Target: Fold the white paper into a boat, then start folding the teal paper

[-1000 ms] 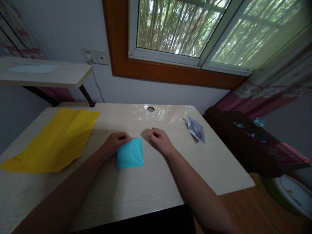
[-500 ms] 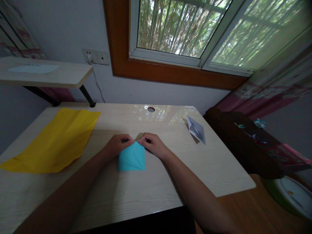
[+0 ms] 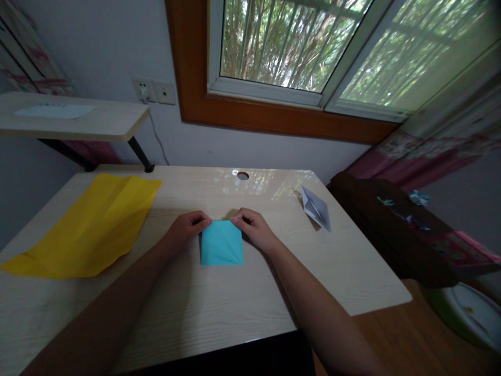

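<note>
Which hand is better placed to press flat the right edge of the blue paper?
Probably the right hand: its fingertips already touch the top right corner of the blue paper, while the left hand sits at the top left corner.

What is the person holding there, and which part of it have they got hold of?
A folded blue paper lying on the desk. The left hand pinches its far left corner, the right hand its far right corner.

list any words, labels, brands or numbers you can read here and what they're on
None can be read.
The blue paper between the left hand and right hand, the yellow sheet and the grey folded paper are all blank.
The wall sockets are too small to show any marking.
</note>
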`<state>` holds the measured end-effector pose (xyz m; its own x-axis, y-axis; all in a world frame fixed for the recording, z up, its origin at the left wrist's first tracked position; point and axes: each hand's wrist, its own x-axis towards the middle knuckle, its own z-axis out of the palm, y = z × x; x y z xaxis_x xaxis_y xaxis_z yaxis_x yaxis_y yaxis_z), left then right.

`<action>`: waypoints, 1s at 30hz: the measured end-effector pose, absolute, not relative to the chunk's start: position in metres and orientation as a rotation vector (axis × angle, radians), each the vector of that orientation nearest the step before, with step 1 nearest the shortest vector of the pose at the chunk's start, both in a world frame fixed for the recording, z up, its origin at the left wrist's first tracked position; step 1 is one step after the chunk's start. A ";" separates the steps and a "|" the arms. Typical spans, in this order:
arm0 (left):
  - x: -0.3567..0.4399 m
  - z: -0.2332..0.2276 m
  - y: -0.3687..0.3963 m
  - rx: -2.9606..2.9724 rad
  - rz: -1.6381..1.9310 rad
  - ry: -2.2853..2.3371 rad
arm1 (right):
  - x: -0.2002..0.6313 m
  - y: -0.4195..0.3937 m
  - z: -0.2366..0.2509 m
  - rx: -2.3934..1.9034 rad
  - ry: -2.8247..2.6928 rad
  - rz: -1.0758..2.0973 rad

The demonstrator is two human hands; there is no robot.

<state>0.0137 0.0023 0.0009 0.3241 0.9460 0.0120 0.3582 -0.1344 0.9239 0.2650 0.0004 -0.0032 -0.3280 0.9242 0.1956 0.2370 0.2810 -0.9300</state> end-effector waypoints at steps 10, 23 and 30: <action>0.015 0.003 0.002 1.444 0.893 1.158 | 0.270 0.003 -0.006 -1.067 -1.712 1.089; 0.014 0.000 0.004 1.353 0.895 1.088 | 0.271 0.005 -0.011 -1.086 -1.600 1.072; 0.012 0.001 0.004 1.444 0.875 1.176 | 0.270 0.004 -0.008 -1.108 -1.698 1.046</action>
<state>0.0121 0.0039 0.0008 0.2554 0.9645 -0.0676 0.2128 0.0121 0.9770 0.2702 0.0041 -0.0084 -0.2628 0.9446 0.1966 0.2498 0.2635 -0.9318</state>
